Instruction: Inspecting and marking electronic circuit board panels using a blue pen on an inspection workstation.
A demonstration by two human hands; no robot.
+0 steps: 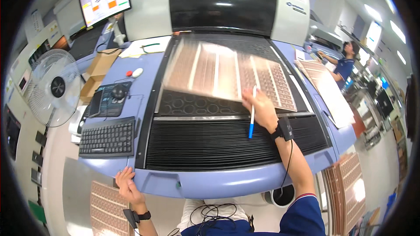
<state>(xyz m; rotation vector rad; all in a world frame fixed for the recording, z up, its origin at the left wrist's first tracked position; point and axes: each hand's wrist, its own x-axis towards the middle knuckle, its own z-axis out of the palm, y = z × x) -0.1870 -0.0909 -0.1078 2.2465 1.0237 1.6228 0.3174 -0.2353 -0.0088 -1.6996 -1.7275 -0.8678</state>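
Observation:
My right hand is closed around a white marker pen with a blue end pointing down towards me. The same fingers pinch the near edge of a copper-coloured circuit board panel, printed with rows of small repeated patterns. This panel is tilted over the black machine bed, its left part smeared by motion. At the table's front left corner, my left hand has its fingers loosely apart, holding nothing I can see. Just below that hand lies another patterned copper panel.
A keyboard, a mouse and a red button sit left of the bed. Panels and white sheets lie on the right. More panels stand below right. A fan is at left; a co-worker works far right.

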